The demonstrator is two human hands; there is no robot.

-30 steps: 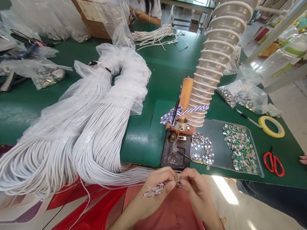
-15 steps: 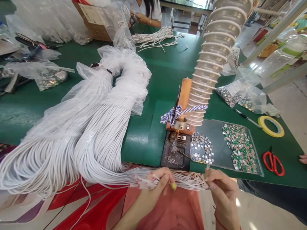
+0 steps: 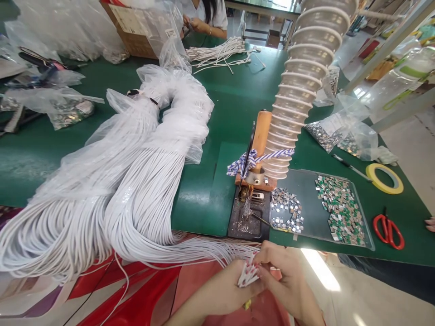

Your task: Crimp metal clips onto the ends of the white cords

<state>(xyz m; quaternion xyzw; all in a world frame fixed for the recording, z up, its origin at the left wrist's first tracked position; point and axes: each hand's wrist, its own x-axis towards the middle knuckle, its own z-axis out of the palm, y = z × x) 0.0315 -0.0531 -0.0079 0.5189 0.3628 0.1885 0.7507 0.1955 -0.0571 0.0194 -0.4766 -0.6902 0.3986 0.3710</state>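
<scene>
In the head view my left hand (image 3: 234, 287) is closed around a small bunch of white cable ends (image 3: 249, 275) with reddish tips, just off the table's front edge. My right hand (image 3: 287, 276) meets it from the right, thumb and fingers closed on the tips of that bunch. Some of its fingertips are hidden behind the ends. The white cables (image 3: 146, 181) run from a thick looped bundle, partly wrapped in clear plastic (image 3: 190, 99), along the table edge to my hands. A small yellow item (image 3: 247, 304) shows below my left hand; its kind is unclear.
A soldering stand with a wooden handle (image 3: 262, 136) is tied to a ribbed clear hose (image 3: 299, 77). Right of it a tray (image 3: 312, 213) bears small metal connectors. Red scissors (image 3: 388, 232), yellow tape (image 3: 384, 178) and a pen (image 3: 351, 167) lie beyond. Another person (image 3: 207, 20) sits across the table.
My right hand has moved left from beside the tray to meet my left hand. My left hand has shifted slightly right and lower, turning the held cable ends more upright.
</scene>
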